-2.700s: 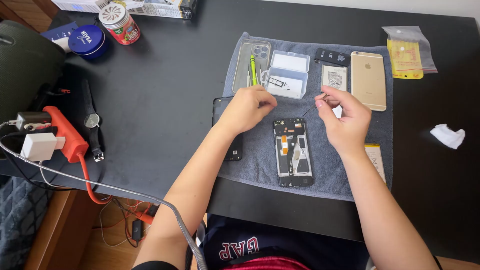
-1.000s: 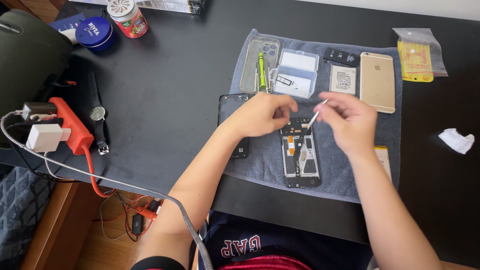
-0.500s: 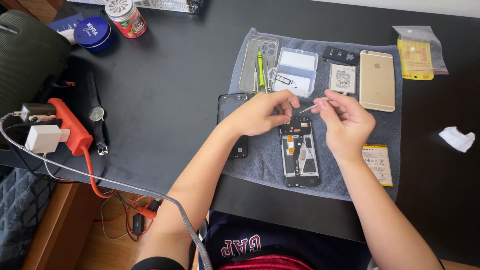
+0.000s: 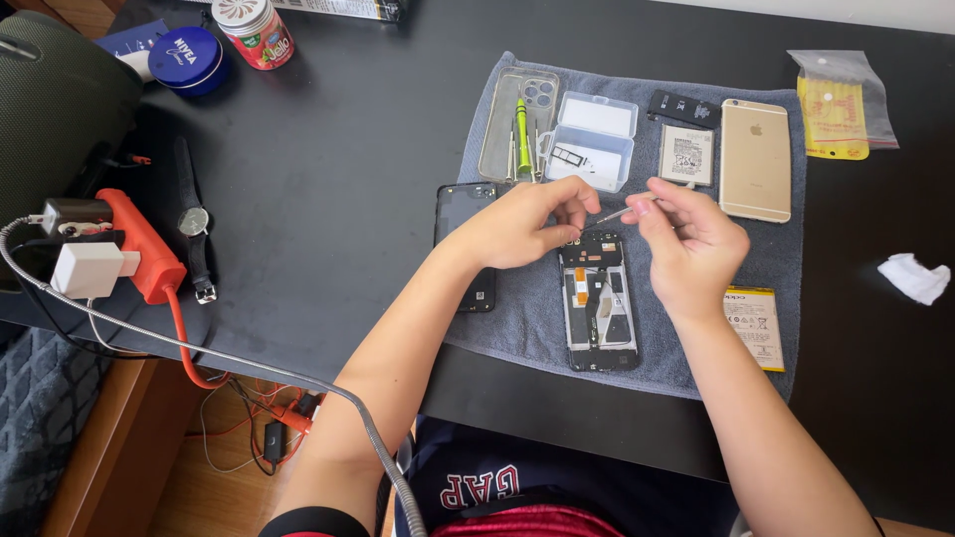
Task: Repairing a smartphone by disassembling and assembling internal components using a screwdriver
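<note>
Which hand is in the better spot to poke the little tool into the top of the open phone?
Probably the right hand: it pinches the thin metal tool, whose tip points down at the top of the opened phone. The left hand has no tool; its fingertips rest at the phone's top edge.

A black bench (image 4: 318, 209) is lit by bright daylight. A wooden floor (image 4: 189, 467) is seen below its near edge, and a pale wall strip (image 4: 875, 12) beyond its far edge.

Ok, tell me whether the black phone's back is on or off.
Off: the black phone shows bare boards and flex cables inside.
</note>
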